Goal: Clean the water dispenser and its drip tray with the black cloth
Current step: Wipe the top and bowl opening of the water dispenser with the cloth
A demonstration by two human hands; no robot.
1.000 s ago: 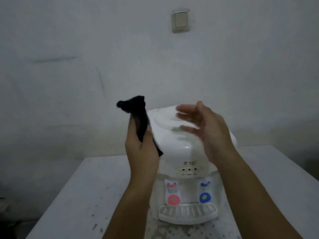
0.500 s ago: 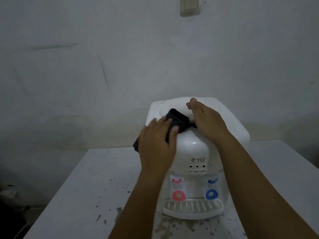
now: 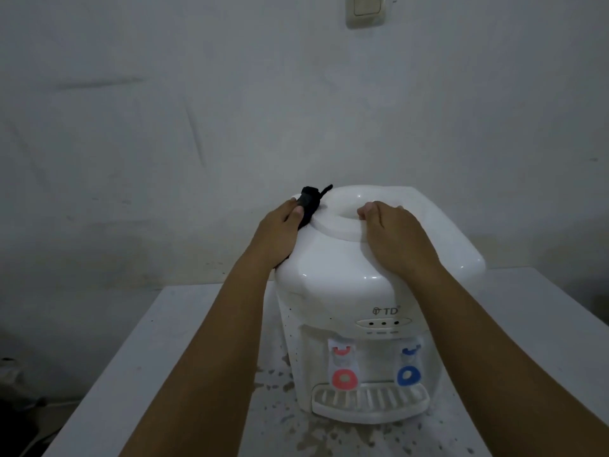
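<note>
The water dispenser is seen at the centre and lower right of the frame, standing on a spattered white table. Its drip tray is fitted at the foot of the front, low and right of centre, under the red and blue taps. The black cloth is bunched at the upper left edge of the dispenser's top, just left of the raised ring, and is gripped by the left hand, fingers and thumb curled round it. The right hand is laid on the right of the ring, fingers bent over its rim, nothing held.

The step in hand is judged to be the wiping of the top. It would be done best if the cloth were spread flatter under the palm, so that more fabric meets the plastic, and drawn round the ring in overlapping passes while the body is steadied by the right hand. The tray appears not yet attended to
</note>
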